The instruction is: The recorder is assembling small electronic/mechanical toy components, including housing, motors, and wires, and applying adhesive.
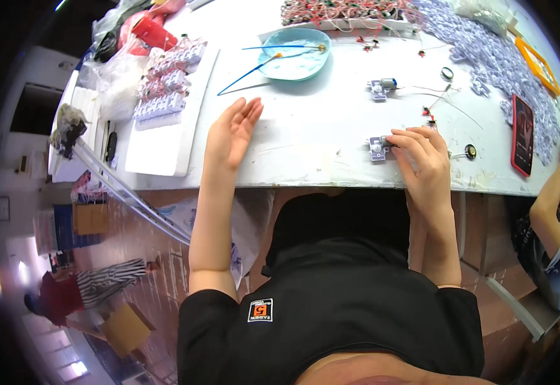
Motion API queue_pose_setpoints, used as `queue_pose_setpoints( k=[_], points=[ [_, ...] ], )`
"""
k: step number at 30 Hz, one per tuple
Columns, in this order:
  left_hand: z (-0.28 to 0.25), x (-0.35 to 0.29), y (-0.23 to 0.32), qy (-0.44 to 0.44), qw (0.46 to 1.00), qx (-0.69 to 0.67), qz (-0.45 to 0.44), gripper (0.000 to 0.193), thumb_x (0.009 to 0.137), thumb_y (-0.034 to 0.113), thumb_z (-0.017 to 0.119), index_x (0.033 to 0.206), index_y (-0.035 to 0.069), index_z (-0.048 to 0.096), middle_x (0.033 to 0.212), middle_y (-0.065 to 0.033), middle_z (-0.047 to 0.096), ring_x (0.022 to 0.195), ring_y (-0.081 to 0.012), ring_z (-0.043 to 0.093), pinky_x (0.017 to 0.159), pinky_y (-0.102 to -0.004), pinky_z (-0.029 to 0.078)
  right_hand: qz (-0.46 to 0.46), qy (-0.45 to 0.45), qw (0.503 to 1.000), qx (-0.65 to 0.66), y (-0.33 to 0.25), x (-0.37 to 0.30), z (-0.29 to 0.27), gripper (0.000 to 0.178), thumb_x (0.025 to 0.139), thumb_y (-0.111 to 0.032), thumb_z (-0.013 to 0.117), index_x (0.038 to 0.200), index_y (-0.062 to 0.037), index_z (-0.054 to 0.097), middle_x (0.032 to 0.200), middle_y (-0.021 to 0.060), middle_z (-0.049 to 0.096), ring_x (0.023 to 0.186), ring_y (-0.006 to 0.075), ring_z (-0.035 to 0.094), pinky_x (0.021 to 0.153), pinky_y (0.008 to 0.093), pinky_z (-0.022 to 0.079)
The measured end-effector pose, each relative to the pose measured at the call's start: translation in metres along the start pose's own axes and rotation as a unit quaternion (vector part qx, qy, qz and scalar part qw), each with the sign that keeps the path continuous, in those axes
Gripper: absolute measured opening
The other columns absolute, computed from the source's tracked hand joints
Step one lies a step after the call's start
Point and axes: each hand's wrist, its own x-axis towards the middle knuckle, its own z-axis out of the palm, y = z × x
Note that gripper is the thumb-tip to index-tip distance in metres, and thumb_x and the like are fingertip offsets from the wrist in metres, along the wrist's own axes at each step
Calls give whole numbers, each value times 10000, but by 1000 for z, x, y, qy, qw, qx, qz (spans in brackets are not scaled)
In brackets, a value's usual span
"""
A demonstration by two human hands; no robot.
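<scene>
My right hand [424, 160] pinches the motor end of a small pale plastic gear housing [377, 148] that rests on the white table near its front edge. A little farther back lies a second such housing with a silver motor [381, 88] and thin wires. My left hand [234, 133] is raised over the table's front, fingers stretched out and nothing in it. Beyond it stands a light blue dish [299, 69] holding white paste. Two blue-handled brushes lean across the dish, one brush [248, 76] reaching out toward my left hand. A round black part [470, 151] with wires lies right of my right hand.
A white foam board [161, 151] with rows of wired housings lies at left. At the back sits a tray of red-and-white wired parts [350, 14]. A heap of pale plastic pieces [466, 45], a red-cased phone [522, 135] and another person's arm [552, 176] are at right.
</scene>
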Motion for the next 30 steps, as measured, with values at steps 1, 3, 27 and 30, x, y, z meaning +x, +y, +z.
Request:
queue_pose_setpoints(
  k=[1, 3, 27, 30],
  points=[
    [-3, 16, 0, 5, 1000, -3, 4, 352, 968, 26, 583, 1249, -130, 438, 1151, -268, 602, 1047, -301, 652, 947, -357, 578, -6, -3, 1000, 4, -1, 4, 3, 258, 786, -27, 739, 1029, -112, 721, 1057, 23, 716, 1075, 253, 607, 1004, 429, 436],
    [-7, 45, 3, -34, 995, -97, -2, 274, 961, -5, 574, 1162, -130, 436, 1151, -286, 589, 1037, -335, 663, 941, -357, 603, -14, -1, 1000, 13, -7, 12, 9, 254, 777, -19, 736, 1015, -106, 712, 1027, 18, 711, 1025, 248, 612, 1003, 440, 445],
    [-12, 76, 49, -37, 487, 757, 435, 161, 887, 124, 725, 1031, 63, 763, 1071, -121, 703, 975, -297, 663, 892, -351, 506, -41, 8, 999, 23, -18, 12, 24, 278, 771, -19, 739, 1040, -81, 705, 1037, 28, 697, 1031, 254, 610, 901, 388, 495],
    [-6, 61, 60, -47, 647, 665, 370, 227, 910, 99, 712, 1130, 50, 738, 931, -105, 746, 842, -178, 713, 760, -285, 545, -52, 6, 998, 28, -19, 13, 26, 282, 770, -15, 730, 1043, -83, 706, 1033, 23, 698, 1036, 249, 612, 899, 390, 496]
  ],
)
